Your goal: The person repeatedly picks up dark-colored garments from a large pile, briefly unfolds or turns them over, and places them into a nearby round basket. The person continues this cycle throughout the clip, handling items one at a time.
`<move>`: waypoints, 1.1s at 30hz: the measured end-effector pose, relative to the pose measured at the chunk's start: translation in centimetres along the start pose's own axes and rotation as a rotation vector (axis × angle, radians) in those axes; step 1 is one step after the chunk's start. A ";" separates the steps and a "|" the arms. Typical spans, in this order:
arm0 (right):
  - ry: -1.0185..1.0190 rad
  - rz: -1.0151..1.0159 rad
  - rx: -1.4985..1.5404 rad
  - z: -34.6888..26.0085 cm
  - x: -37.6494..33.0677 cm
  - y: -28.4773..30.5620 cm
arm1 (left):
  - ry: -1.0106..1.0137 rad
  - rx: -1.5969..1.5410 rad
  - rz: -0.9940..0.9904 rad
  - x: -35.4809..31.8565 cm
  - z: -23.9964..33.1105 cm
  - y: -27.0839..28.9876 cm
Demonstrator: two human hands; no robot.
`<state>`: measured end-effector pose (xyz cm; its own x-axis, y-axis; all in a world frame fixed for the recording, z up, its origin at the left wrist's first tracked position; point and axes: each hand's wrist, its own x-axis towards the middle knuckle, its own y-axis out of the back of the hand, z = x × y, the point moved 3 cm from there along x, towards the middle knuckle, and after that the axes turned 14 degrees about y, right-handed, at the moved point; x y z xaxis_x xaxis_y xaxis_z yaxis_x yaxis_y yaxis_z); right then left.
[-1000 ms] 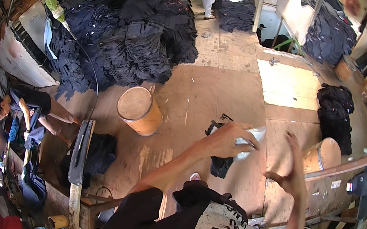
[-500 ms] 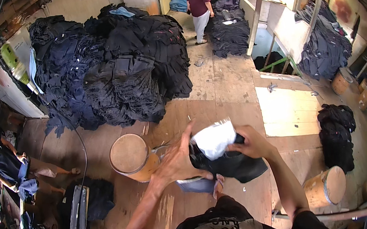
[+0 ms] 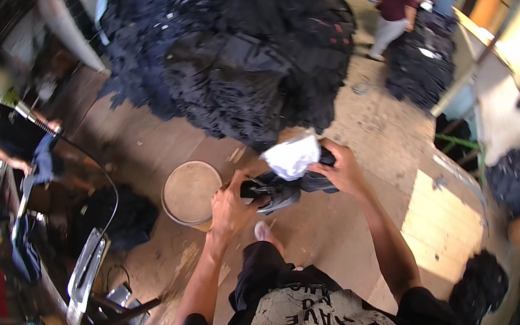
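Note:
A bundle of dark cloth pieces [image 3: 283, 194] hangs in front of me between my two hands, above the floor. My left hand [image 3: 233, 205] is closed round the bundle's left end, with thumb and fingers on the cloth. At the other end, my right hand [image 3: 342, 165] grips the bundle from the right side. A crumpled white piece [image 3: 294, 158], cloth or paper, lies on top of the bundle, against the fingers of my right hand. The underside of the bundle is hidden.
Ahead rises a large heap of dark cloth [image 3: 241, 54]. A round wooden drum [image 3: 193, 192] stands just left of my hands. A co-worker at left [image 3: 19, 139] handles blue cloth; another person [image 3: 393, 3] walks at far right beside stacked cloth [image 3: 419, 61]. A cable hangs left.
My view has turned, so the heap sits further right. My left hand, spread with its index finger raised before, has closed on the bundle. The person in maroon has moved in the picture.

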<state>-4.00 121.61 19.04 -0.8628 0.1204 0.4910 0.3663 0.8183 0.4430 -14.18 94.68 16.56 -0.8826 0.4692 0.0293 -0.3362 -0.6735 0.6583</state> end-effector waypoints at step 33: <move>0.514 -0.655 -0.347 49.6 81.8 -36.4 | 0.925 -1.414 0.457 81.1 -33.2 -5.8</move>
<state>-105.19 129.59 5.88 -0.7040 -0.6444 0.2985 0.0126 0.4088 0.9125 -94.68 117.66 -9.89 -0.6906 0.0041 -0.7232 0.4126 -0.8190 -0.3988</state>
